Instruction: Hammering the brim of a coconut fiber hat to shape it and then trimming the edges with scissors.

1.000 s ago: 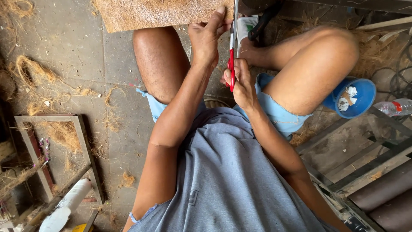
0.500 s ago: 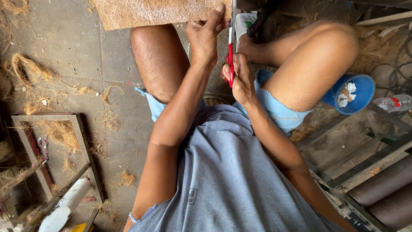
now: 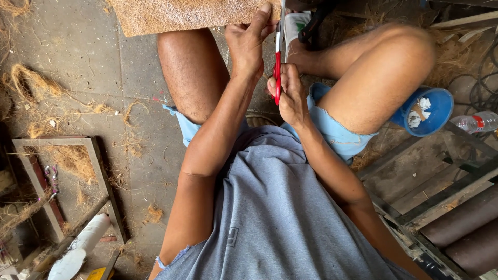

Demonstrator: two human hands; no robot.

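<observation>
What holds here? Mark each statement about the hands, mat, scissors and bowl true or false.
1. The right hand holds red-handled scissors. True.
2. The left hand grips the mat edge. True.
3. The bowl is green. False: it is blue.
4. The bowl sits on the mat. False: it lies beside the person's right leg, apart from the mat.
5. Both hands rest on the floor. False: both are raised at the mat.

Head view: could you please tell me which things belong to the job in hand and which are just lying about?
In use: fibre mat, red scissors, left hand, right hand.
Lying about: blue bowl, plastic bottle, wooden frame, loose fibre.
</observation>
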